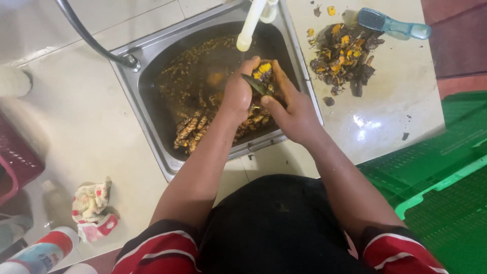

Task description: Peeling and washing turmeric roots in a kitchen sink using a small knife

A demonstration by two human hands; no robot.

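Note:
Over a steel sink [152, 50] full of brown water and several knobbly turmeric roots [192, 129], my left hand [238, 94] grips a turmeric piece [264, 68] with a cut yellow face. My right hand [289, 109] holds a small dark knife [257, 84] whose blade lies against that piece. Both hands hover above the sink's right half, just below a white tap spout [249, 28].
A heap of dark and yellow peelings [342, 58] lies on the white counter to the right, beside a blue-handled brush [390, 24]. A crumpled cloth [92, 205] and a bottle [40, 253] sit at lower left. A green crate [446, 167] stands right, a maroon basket [15, 162] left.

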